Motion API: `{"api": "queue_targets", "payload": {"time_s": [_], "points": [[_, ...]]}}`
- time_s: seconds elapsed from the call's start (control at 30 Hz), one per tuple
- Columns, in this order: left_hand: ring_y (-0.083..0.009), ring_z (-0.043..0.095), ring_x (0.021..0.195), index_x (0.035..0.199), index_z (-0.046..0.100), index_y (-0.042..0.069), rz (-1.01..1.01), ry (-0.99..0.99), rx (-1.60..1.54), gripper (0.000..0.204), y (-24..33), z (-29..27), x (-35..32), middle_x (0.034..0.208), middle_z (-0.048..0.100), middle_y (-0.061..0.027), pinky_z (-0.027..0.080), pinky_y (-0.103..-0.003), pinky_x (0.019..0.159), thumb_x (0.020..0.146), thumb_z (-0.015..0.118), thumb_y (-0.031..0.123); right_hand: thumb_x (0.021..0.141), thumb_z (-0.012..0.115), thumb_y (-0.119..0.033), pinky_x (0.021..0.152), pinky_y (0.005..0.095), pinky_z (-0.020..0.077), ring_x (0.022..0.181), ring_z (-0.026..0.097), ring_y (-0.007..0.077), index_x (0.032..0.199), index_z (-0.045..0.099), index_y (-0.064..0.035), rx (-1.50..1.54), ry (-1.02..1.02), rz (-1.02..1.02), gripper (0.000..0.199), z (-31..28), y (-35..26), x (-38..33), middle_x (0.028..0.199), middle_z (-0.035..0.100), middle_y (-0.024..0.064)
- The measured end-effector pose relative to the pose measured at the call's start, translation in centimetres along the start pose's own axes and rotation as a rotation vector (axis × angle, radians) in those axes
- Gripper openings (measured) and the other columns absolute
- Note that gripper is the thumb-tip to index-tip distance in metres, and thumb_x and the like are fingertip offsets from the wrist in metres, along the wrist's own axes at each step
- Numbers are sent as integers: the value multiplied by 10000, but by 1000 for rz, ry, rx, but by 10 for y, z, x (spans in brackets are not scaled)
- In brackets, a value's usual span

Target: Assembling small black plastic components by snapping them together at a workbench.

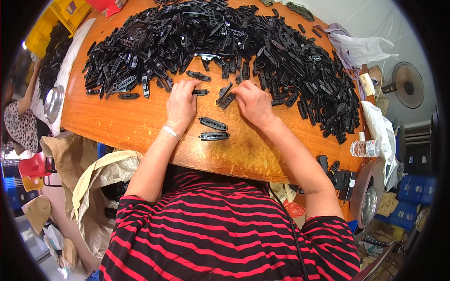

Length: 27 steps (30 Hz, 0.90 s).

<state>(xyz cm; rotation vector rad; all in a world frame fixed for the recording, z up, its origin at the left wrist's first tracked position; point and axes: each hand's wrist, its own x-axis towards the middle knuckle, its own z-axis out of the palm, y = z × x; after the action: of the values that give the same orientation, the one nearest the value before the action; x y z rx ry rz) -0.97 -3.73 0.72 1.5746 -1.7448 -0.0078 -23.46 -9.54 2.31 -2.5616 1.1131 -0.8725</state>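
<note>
My left hand (182,104) has its fingers closed on the end of a small, narrow black plastic part (201,92), low over the table. Across from it, my right hand (254,102) pinches another long black plastic part (227,101) between thumb and fingers. A further thin black piece (226,89) lies against that one; whether it is held too, I cannot tell. Between my forearms two slotted black parts (213,123) lie side by side on the wooden table (140,129). One more loose black piece (198,76) sits just beyond my left fingertips.
A big heap of similar black parts (159,44) curves round the far side of the table. At the right edge are a clear plastic bottle (363,148) and a fan (407,85). An open woven sack (84,196) stands at the left. Another person's arm (29,91) shows far left.
</note>
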Motion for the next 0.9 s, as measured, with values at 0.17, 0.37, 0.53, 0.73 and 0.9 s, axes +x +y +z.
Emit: {"api": "queue_targets", "payload": {"time_s": [0.17, 0.37, 0.53, 0.73, 0.9], "points": [[-295, 596, 910, 1072, 614, 91, -32, -43, 44, 375, 1, -4, 0, 973, 616, -83, 510, -352, 789, 732, 645, -65, 786, 713, -65, 688, 391, 534, 871, 637, 307, 945, 626, -76, -49, -97, -25, 182, 10, -15, 2, 969, 597, 84], [-172, 616, 815, 1100, 616, 60, -271, -60, -306, 325, -6, -2, -2, 925, 637, -49, 524, -292, 721, 795, 676, -36, 778, 730, -111, 657, 413, 530, 794, 643, 325, 942, 588, -63, -18, -190, -25, 222, 27, -39, 4, 910, 600, 101], [-123, 636, 825, 1133, 596, -3, -606, -166, -902, 278, -2, -12, 1, 987, 666, -65, 537, -244, 731, 862, 652, -21, 811, 700, -126, 656, 386, 526, 763, 644, 314, 982, 615, -67, 100, -124, 48, 200, 28, -43, 3, 885, 609, 112], [-129, 654, 893, 1148, 571, -24, -806, -128, -1404, 264, 19, -13, 1, 1010, 658, -71, 555, -234, 780, 889, 619, -33, 986, 563, -196, 518, 242, 503, 595, 618, 103, 1050, 565, 25, 839, -184, 532, 230, 14, -55, 10, 812, 622, 49], [-126, 661, 884, 1150, 563, 16, -738, -275, -1260, 314, 24, -14, -7, 1054, 645, -72, 557, -223, 740, 851, 643, -34, 976, 571, -175, 433, 216, 450, 514, 577, 97, 997, 601, 5, 1101, -275, 851, 183, 7, -54, 6, 750, 619, 67]]}}
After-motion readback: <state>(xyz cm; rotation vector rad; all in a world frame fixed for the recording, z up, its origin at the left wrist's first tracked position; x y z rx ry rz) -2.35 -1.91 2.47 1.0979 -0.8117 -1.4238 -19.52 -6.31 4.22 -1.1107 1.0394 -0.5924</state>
